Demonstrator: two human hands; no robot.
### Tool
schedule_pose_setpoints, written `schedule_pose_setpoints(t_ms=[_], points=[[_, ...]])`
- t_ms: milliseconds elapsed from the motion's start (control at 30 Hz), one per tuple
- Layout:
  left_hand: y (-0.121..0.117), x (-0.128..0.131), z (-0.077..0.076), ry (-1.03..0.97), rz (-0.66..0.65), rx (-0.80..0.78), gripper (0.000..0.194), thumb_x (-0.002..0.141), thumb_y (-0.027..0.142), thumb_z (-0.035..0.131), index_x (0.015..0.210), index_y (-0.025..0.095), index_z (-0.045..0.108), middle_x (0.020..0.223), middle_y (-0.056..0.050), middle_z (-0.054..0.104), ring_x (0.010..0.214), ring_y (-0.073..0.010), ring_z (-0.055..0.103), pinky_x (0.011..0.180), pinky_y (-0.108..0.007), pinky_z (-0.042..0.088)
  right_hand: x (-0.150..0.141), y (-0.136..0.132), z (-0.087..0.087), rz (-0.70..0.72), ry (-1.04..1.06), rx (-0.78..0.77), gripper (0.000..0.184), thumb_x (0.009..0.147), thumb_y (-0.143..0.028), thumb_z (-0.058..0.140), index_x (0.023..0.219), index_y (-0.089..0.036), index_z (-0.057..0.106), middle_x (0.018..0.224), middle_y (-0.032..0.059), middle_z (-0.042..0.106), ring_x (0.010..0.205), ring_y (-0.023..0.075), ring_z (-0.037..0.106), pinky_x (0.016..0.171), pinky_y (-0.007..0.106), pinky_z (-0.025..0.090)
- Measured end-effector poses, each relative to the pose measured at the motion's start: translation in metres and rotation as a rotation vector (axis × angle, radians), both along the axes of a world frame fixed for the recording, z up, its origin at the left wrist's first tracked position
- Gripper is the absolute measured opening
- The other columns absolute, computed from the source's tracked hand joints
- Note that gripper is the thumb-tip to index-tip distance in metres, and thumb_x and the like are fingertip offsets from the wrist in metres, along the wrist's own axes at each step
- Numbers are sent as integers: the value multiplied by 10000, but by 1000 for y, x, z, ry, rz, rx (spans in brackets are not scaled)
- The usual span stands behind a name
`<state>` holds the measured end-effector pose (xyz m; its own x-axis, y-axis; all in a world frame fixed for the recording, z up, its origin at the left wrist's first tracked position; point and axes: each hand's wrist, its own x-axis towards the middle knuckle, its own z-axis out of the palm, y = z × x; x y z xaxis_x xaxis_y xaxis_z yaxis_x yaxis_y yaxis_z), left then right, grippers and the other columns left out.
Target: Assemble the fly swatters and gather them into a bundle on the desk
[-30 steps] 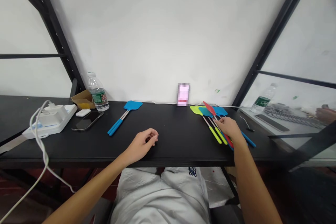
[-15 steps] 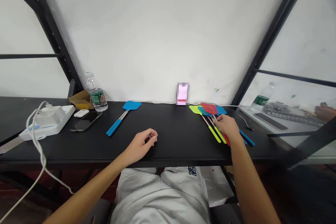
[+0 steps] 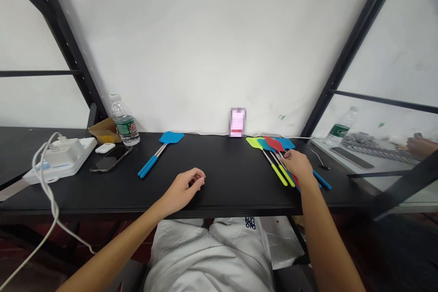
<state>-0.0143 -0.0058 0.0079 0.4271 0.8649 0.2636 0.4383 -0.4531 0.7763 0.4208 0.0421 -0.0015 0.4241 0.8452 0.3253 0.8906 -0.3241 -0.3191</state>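
Note:
My right hand [image 3: 298, 164] is closed in a pinch on the thin metal rod of a red fly swatter [image 3: 273, 143] at the right of the desk. Under and around it lie several more: green-yellow fly swatters [image 3: 279, 173] to its left, and blue fly swatters [image 3: 286, 143] partly hidden by the hand and the red head. My left hand [image 3: 185, 189] rests near the desk's front edge, fingers curled in loosely, with nothing seen in them. Farther left, two blue fly swatters [image 3: 171, 137] lie together, their blue handles pointing toward me.
A phone with a blurred screen [image 3: 237, 122] leans on the back wall. At left are a water bottle [image 3: 126, 124], a dark phone [image 3: 111, 159], a white case [image 3: 105, 148], an opened cardboard box [image 3: 104, 131] and a power strip [image 3: 80, 153]. A short cable [image 3: 321, 163] lies at right.
The red fly swatter's head has turned slightly and shifted a little to the right under my right hand. My left hand stays in place.

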Motion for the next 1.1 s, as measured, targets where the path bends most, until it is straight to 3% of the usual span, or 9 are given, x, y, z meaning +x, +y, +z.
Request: schedule_pose_setpoints(t_ms=[367,467,567,633,733,800,900,1100], points=[[2,-1,-3,36,-15,22,238,951,401,450,967,206,585,863,-10,640,773,-137,604,681,-245,470,-12,-12,22,-42,3,-91,317,812,-494,562,911,-204,645,936,112,688,871,271,636,623,299,371],[4,-2,-5,58,8,112,232,960,376,426,985,206,582,873,-14,640,761,-138,606,686,-253,476,-23,-16,31,-44,-8,-82,326,837,-503,531,892,-198,632,928,116,688,865,276,633,611,300,356],[12,-11,-3,186,156,408,214,953,338,430,972,192,585,930,-48,635,872,-179,598,799,-308,473,-45,-19,40,-26,-35,-40,306,867,-471,508,874,-187,620,893,121,686,847,264,632,613,295,346],[22,-23,2,319,315,602,205,941,322,441,949,178,587,963,-79,630,958,-223,579,883,-361,448,-64,-20,44,59,-45,-25,286,876,-457,513,860,-189,612,866,108,685,820,241,630,611,286,343],[36,-48,12,551,611,703,258,905,340,486,1048,152,590,1052,-131,622,1022,-296,554,892,-418,432,-93,-19,43,240,-48,-68,290,875,-474,530,836,-197,606,845,85,685,781,215,623,610,279,334],[43,-65,15,689,773,689,353,889,356,499,1144,121,568,1110,-166,598,1050,-331,541,869,-429,433,-109,-17,39,369,-42,-136,297,874,-480,540,794,-202,606,824,73,683,776,204,620,612,275,328],[50,-81,14,860,894,577,454,878,396,499,1199,78,540,1129,-200,577,1050,-357,539,822,-424,442,-130,-14,31,509,-43,-232,289,864,-475,571,766,-207,610,831,62,682,777,194,615,599,268,313],[59,-91,4,1035,830,296,460,893,483,456,1042,72,600,1067,-210,596,1011,-368,562,779,-419,455,-157,-7,22,612,-14,-264,265,868,-479,574,829,-218,601,817,42,673,732,181,593,577,262,286]])
